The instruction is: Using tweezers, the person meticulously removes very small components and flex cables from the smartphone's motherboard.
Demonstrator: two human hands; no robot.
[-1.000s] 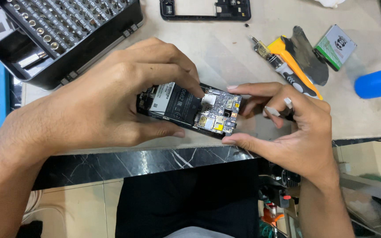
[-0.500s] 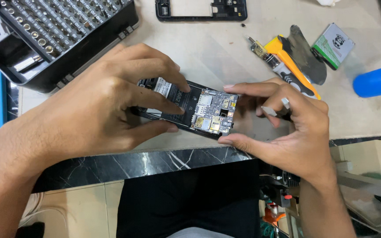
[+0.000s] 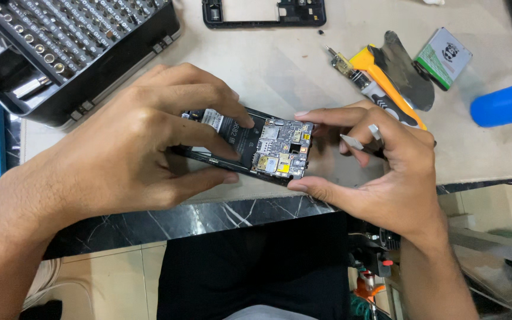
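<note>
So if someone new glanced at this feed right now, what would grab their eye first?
The opened phone at centre, its circuit board and battery bared, gripped by the left hand and pinched at its end by the right hand, which also holds metal tweezers. Next, the black case of screwdriver bits at top left and the bright blue cylinder at the right edge.

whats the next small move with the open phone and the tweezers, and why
Probably bring the tweezers down to the circuit board. The left hand grips the opened phone above the table edge. The right hand pinches the phone's board end between thumb and forefinger, with the tweezers tucked in its fingers, tips not touching the board. Which part needs lifting, I cannot tell.
</note>
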